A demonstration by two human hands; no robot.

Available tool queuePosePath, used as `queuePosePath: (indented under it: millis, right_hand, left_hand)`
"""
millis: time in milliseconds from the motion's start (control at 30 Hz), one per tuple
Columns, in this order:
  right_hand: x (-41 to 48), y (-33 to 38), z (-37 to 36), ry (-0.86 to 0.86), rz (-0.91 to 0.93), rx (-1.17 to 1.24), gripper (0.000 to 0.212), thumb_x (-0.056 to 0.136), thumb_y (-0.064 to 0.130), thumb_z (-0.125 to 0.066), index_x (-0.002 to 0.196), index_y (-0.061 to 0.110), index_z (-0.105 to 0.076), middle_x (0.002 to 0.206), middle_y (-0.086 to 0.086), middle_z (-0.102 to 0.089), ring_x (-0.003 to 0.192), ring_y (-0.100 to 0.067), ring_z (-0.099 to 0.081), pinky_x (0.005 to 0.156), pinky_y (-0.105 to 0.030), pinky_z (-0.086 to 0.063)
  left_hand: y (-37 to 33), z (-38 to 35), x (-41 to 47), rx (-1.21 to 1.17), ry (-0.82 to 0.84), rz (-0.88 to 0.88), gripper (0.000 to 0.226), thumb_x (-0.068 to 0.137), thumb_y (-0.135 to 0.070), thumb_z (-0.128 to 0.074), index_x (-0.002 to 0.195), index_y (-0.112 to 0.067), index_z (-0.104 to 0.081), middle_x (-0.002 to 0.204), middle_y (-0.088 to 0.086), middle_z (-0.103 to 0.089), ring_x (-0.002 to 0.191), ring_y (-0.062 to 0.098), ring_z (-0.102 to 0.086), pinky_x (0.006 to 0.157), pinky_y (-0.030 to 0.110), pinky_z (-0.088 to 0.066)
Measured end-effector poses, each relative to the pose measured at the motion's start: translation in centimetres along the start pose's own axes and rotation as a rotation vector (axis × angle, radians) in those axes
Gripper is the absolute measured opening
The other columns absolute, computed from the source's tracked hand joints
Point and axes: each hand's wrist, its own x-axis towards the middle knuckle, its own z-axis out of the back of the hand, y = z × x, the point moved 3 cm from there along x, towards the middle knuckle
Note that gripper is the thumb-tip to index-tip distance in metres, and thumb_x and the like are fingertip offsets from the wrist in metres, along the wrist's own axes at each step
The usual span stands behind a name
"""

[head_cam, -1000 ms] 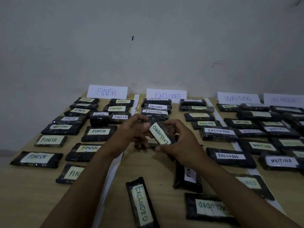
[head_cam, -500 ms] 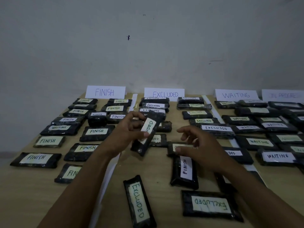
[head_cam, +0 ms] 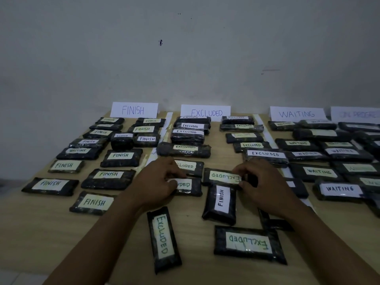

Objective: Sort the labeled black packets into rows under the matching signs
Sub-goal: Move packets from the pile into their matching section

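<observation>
Black packets with white labels lie in columns under the paper signs FINISH [head_cam: 134, 110], EXCLUDED [head_cam: 205, 113] and WAITING [head_cam: 297, 114]. My left hand [head_cam: 158, 182] grips the left end of an EXCLUDED packet [head_cam: 188, 186], which lies flat in the EXCLUDED column. My right hand [head_cam: 261, 182] pinches the right end of an upside-down EXCLUDED packet [head_cam: 222, 176] beside it. Loose near me are a FINISH packet [head_cam: 221, 202] turned lengthwise, a lengthwise EXCLUDED packet [head_cam: 163, 237] and another upside-down EXCLUDED packet [head_cam: 246, 243]. My right forearm partly hides one packet.
A fourth sign [head_cam: 357, 114] stands at the far right, its writing faint. One WAITING packet [head_cam: 79, 152] lies among the FINISH rows. White paper strips [head_cam: 167, 124] divide the columns on the wooden table [head_cam: 41, 233]. A grey wall rises behind the signs.
My left hand has brought the EXCLUDED packet down from the air onto the table in the EXCLUDED column. My right hand has moved onto the upside-down EXCLUDED packet.
</observation>
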Motion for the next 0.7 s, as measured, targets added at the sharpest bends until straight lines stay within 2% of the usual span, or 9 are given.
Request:
queuePosePath:
  millis: [100,200,300,367,433,500,567,700]
  right_hand:
    - [0.3,-0.7,0.7,-0.031,-0.04,0.017,0.03,0.081,0.012,-0.07,0.105,0.028,-0.064,0.098,0.01,-0.06,0.1,-0.011,-0.047,0.077,-0.012,-0.033]
    - [1.4,-0.5,0.9,0.079,-0.114,0.023,0.038,0.085,0.022,-0.067,0.122,0.031,-0.058,0.108,0.014,-0.057,0.107,-0.009,-0.045,0.083,-0.023,-0.039]
    - [2.8,0.3,0.6,0.252,-0.146,0.048,0.052,0.083,0.034,-0.07,0.131,0.038,-0.05,0.111,0.016,-0.057,0.109,-0.007,-0.051,0.092,-0.03,-0.047]
    - [3.7,1.0,0.2,0.368,-0.13,0.038,0.057,0.081,0.035,-0.073,0.132,0.039,-0.049,0.112,0.014,-0.059,0.103,-0.007,-0.056,0.087,-0.027,-0.048]
    - [4.7,1.8,0.4,0.41,-0.126,0.07,0.061,0.079,0.027,-0.076,0.133,0.037,-0.049,0.108,0.012,-0.058,0.095,-0.007,-0.056,0.078,-0.021,-0.046]
    - [5.5,2.2,0.9,0.405,-0.112,0.07,0.056,0.079,0.017,-0.076,0.129,0.031,-0.054,0.107,0.007,-0.055,0.094,-0.011,-0.054,0.079,-0.024,-0.046]
    - [6.0,2.1,1.6,0.372,-0.126,0.08,0.043,0.08,0.009,-0.073,0.117,0.028,-0.062,0.107,0.001,-0.056,0.097,-0.015,-0.054,0.084,-0.031,-0.048]
    - [6.6,1.0,3.4,0.127,-0.328,0.331,0.029,0.081,0.003,-0.068,0.093,0.028,-0.058,0.102,0.0,-0.063,0.093,-0.018,-0.062,0.076,-0.036,-0.057]
  left_hand:
    - [-0.8,0.2,0.2,0.005,-0.09,-0.073,0.034,0.068,-0.02,-0.055,0.098,-0.026,-0.072,0.095,-0.012,-0.055,0.095,0.007,-0.053,0.083,0.026,-0.044]
    - [-1.6,-0.3,0.9,-0.028,-0.158,-0.093,0.025,0.069,-0.021,-0.058,0.091,-0.025,-0.069,0.092,-0.016,-0.054,0.092,0.003,-0.052,0.079,0.023,-0.043]
    - [-1.8,-1.4,1.8,0.05,-0.177,-0.121,0.028,0.075,-0.038,-0.053,0.098,-0.028,-0.067,0.098,-0.015,-0.053,0.099,0.006,-0.049,0.083,0.026,-0.042]
    - [-1.4,-1.8,2.5,0.143,-0.182,-0.144,0.037,0.077,-0.043,-0.05,0.107,-0.028,-0.066,0.108,-0.011,-0.053,0.105,0.011,-0.048,0.087,0.032,-0.043]
    - [-1.2,-1.9,3.2,0.216,-0.178,-0.143,0.047,0.079,-0.049,-0.047,0.117,-0.026,-0.063,0.119,-0.005,-0.053,0.113,0.014,-0.045,0.093,0.034,-0.041]
    - [-1.1,-2.0,3.9,0.249,-0.155,-0.113,0.057,0.079,-0.055,-0.041,0.124,-0.026,-0.06,0.127,-0.001,-0.051,0.119,0.017,-0.042,0.096,0.034,-0.039]
    - [-1.1,-2.4,4.2,0.259,-0.125,-0.097,0.062,0.078,-0.058,-0.036,0.126,-0.024,-0.058,0.128,0.0,-0.05,0.12,0.019,-0.043,0.096,0.036,-0.04]
    - [-0.9,-3.0,4.1,0.278,-0.121,-0.118,0.06,0.081,-0.058,-0.032,0.119,-0.023,-0.062,0.124,-0.003,-0.051,0.117,0.016,-0.044,0.091,0.03,-0.037]
